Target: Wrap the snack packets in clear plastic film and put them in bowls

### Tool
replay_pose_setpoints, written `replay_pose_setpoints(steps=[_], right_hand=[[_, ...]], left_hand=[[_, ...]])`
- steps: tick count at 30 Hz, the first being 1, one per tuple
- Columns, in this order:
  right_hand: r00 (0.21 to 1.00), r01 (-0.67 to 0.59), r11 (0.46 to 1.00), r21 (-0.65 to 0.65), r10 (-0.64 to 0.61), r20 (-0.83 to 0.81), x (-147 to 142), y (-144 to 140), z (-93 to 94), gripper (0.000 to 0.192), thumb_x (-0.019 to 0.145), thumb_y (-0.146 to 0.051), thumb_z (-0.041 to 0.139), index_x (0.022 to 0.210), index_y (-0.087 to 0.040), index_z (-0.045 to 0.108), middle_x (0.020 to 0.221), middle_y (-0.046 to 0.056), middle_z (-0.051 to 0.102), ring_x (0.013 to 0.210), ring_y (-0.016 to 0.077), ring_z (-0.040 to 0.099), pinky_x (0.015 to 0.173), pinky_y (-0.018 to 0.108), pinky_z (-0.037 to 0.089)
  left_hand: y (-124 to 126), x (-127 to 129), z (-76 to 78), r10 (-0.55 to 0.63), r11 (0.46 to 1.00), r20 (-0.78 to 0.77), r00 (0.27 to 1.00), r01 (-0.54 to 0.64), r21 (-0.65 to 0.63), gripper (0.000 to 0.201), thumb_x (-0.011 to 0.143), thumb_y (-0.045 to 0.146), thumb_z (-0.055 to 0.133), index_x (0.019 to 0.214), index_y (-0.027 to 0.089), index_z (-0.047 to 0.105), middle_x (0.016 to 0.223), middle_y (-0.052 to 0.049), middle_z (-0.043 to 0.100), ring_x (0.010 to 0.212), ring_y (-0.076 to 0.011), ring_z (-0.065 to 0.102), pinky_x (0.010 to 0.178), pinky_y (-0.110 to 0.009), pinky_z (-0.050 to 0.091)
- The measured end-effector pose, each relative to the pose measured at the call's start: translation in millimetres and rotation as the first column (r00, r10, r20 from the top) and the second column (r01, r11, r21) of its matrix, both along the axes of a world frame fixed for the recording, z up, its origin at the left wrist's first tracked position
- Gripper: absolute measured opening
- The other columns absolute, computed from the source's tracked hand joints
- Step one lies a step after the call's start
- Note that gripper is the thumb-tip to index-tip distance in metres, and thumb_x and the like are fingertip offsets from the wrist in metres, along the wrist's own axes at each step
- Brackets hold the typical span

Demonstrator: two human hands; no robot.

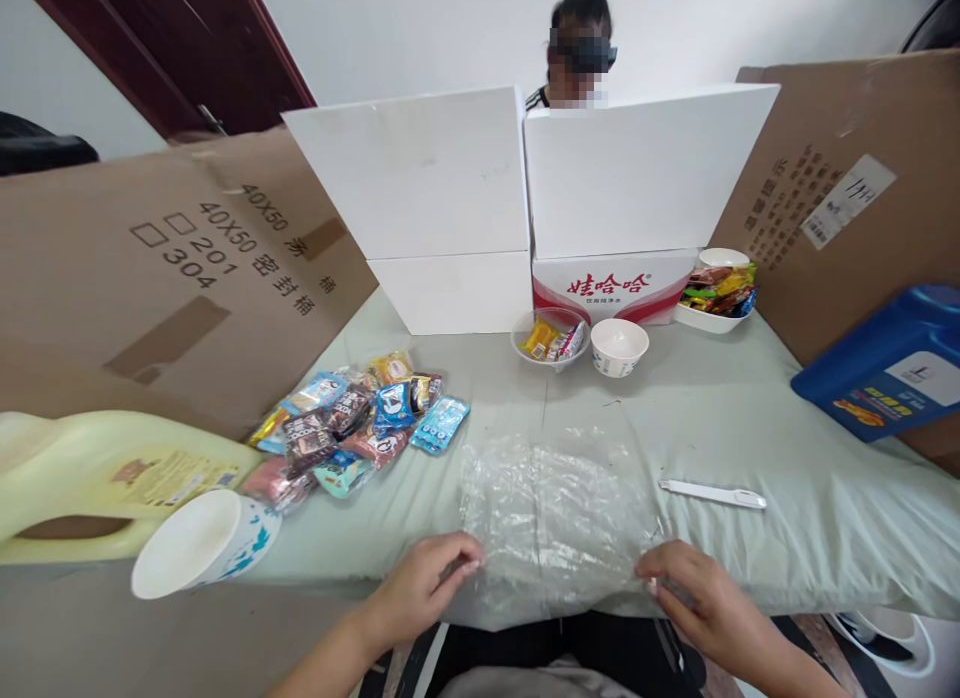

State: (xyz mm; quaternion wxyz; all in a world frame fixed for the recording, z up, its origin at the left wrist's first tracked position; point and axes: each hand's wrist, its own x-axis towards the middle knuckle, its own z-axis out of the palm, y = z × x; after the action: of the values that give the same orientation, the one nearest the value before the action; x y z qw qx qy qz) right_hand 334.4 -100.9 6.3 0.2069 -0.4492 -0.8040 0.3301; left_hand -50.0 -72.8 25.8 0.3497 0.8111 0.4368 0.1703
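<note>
Both hands were at the near edge of the table (750, 418): the left hand (420, 586) pinched one bottom corner of a clear plastic bag (551, 518), and the right hand (694, 588) pinched the other corner. This bag lay flat and looked empty, spread on the green cloth between them. To its left, a pile of snack packets (352, 428) was not yet touched. More snacks sat in a bowl (553, 338) farther back, beside an empty white cup (619, 346). So it seemed the packing had only begun.
</note>
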Motion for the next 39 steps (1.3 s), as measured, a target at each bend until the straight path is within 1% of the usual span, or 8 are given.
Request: replay_pose_setpoints(steps=[4,10,17,21,24,27,34,39], right_hand=[[0.954,0.259,0.951,-0.167,-0.279,-0.11,-10.7,21.5,3.2,0.027,0.094,-0.042,0.042,0.095,-0.023,0.061,0.081,0.003,0.068,0.076,0.0164,0.064,0.069,0.027,0.051],[0.876,0.479,0.872,-0.102,-0.482,-0.01,-42.1,79.7,-18.0,0.03,0.088,-0.041,0.041,0.105,-0.022,0.058,0.084,0.001,0.071,0.068,0.0156,0.066,0.067,0.027,0.05],[0.834,0.513,0.857,0.053,-0.512,0.203,-58.7,101.6,-26.1,0.03,0.09,-0.033,0.04,0.106,-0.019,0.06,0.092,0.009,0.07,0.086,0.0235,0.066,0.073,0.032,0.045],[0.816,0.497,0.861,0.109,-0.507,0.279,-65.0,100.4,-27.7,0.027,0.092,-0.03,0.04,0.106,-0.019,0.06,0.099,0.009,0.069,0.087,0.0227,0.066,0.073,0.03,0.044],[0.807,0.479,0.866,0.141,-0.498,0.317,-69.7,99.5,-28.9,0.024,0.093,-0.029,0.04,0.105,-0.02,0.06,0.106,0.008,0.068,0.088,0.0206,0.065,0.072,0.028,0.043],[0.795,0.468,0.868,0.166,-0.496,0.349,-66.9,100.4,-28.8,0.023,0.094,-0.029,0.042,0.106,-0.021,0.06,0.105,0.006,0.068,0.087,0.0191,0.066,0.072,0.027,0.044],[0.685,0.55,0.791,0.27,-0.611,0.397,-30.7,103.7,-13.6,0.025,0.093,-0.027,0.044,0.11,-0.017,0.06,0.104,0.011,0.068,0.087,0.0235,0.065,0.074,0.034,0.046],[0.9,0.162,0.823,0.544,-0.35,0.261,-61.3,92.1,-9.1,0.031,0.094,-0.033,0.045,0.115,-0.018,0.062,0.119,0.012,0.063,0.116,0.0269,0.054,0.1,0.043,0.039]], left_hand=[[23.1,6.7,-0.1,0.283,0.959,0.043,0.958,-0.281,-0.047,0.017,0.093,0.03,0.042,0.084,0.021,0.053,0.068,0.002,0.062,0.064,-0.0142,0.06,0.064,-0.023,0.046],[57.5,18.4,-24.6,0.595,0.801,-0.135,0.792,-0.571,0.182,0.02,0.088,0.02,0.046,0.106,0.018,0.055,0.078,-0.002,0.069,0.071,-0.0195,0.065,0.067,-0.028,0.046],[63.9,20.9,-39.2,0.702,0.699,-0.279,0.656,-0.556,0.45,0.035,0.091,0.019,0.047,0.126,0.012,0.049,0.089,-0.009,0.07,0.079,-0.0243,0.068,0.068,-0.031,0.047],[61.5,33.1,-38.6,0.689,0.599,-0.148,0.709,-0.442,0.668,0.022,0.09,0.018,0.046,0.107,0.014,0.06,0.093,-0.012,0.066,0.087,-0.0263,0.064,0.075,-0.036,0.049],[57.2,56.0,-35.3,0.39,0.723,-0.179,0.903,-0.18,0.667,0.021,0.092,0.017,0.043,0.093,0.018,0.064,0.091,-0.009,0.066,0.09,-0.0238,0.062,0.082,-0.038,0.049],[54.8,76.7,-33.5,0.126,0.827,-0.274,0.953,0.051,0.559,0.028,0.091,0.029,0.053,0.117,0.021,0.059,0.123,-0.009,0.061,0.118,-0.0272,0.053,0.101,-0.045,0.041],[56.4,77.7,-37.1,0.006,0.927,-0.418,0.909,0.152,0.344,0.07,0.087,0.044,0.059,0.148,0.03,0.028,0.157,-0.007,0.023,0.145,-0.0319,0.014,0.115,-0.06,0.012],[56.2,80.1,-37.7,-0.006,0.927,-0.41,0.912,0.158,0.339,0.068,0.09,0.048,0.053,0.149,0.03,0.025,0.158,-0.006,0.02,0.146,-0.0312,0.01,0.115,-0.06,0.009]])
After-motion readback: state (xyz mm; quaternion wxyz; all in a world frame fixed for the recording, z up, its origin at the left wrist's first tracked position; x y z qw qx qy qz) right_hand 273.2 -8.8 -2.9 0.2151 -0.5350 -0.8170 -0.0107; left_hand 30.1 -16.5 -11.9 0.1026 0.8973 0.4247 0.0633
